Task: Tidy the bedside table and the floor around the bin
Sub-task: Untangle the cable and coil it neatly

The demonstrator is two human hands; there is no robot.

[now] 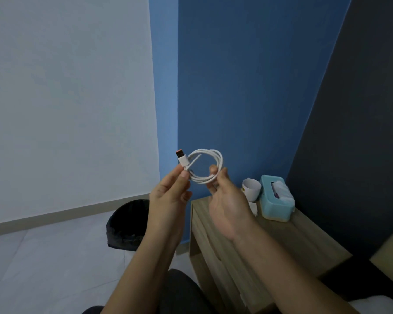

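Observation:
A white charging cable (216,155) wound into a small coil is held up in front of the blue wall, above the bedside table (288,243). My left hand (170,196) pinches it just below the USB plug with the orange tip, which points upward. My right hand (227,200) grips the right side of the coil between thumb and fingers. The black bin (127,223) with a dark liner stands on the floor to the left of the table, partly hidden by my left forearm.
On the wooden table's back stand a white cup (251,188) and a teal tissue box (276,198), with a small white scrap (253,208) beside them. Pale floor tiles (43,268) spread left of the bin. A bed edge shows at the lower right.

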